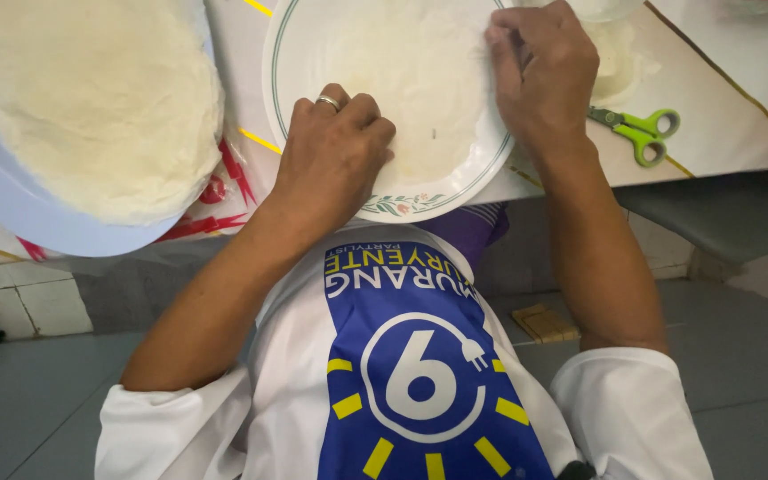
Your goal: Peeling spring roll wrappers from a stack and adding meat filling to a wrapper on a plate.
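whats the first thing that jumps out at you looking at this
Both hands press a thin, pale sheet flat on a white plate at top centre: the left hand with a ring, the right hand at the far rim. A big mound of white sheets fills a blue tray top left; green scissors lie at right.

Glossy glazed ceramic plate (477,173) bearing a thin, matt, translucent wrapper (411,80) under both hands; smooth green plastic-handled scissors (640,132) beside the right hand (540,71).

Plate (477,169) on table (722,107) edge, thin sheet (402,80) lying in it. Heaped tray (11,200) to its left; scissors (637,132) to its right.
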